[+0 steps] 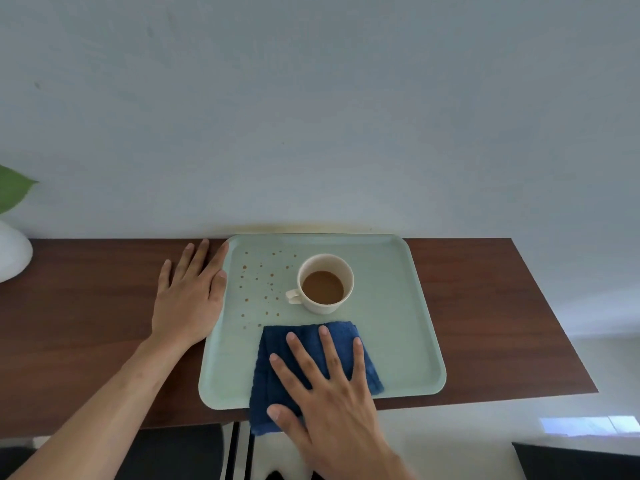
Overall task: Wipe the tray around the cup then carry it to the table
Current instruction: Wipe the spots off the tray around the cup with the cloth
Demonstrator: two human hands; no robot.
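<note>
right hand (329,386) nearest, flat on blue cloth (277,368), fingers straight and spread, pressing down, no curl round the fabric. cloth folded, lying on near part of pale green tray (398,341), near edge hanging over tray rim and past shelf front. left hand (188,299) flat on brown wooden shelf (86,323), just left of tray, fingers straight and together, thumb side touching tray's left rim; holding nothing. forearm running in from lower left. tray sitting on shelf, far edge up against wall (311,116), near-left corner close to shelf front. cream cup (325,282) upright in far middle of tray, handle pointing near-left, brown drink inside. clear of cloth, small gap between. brown droplets (263,289) scattered on tray left of cup, between cup and left rim, nearest ones just beside cloth's far-left corner. far left: white vase (14,251) on shelf, green leaf (14,188) above it, both cut off by frame edge.
</note>
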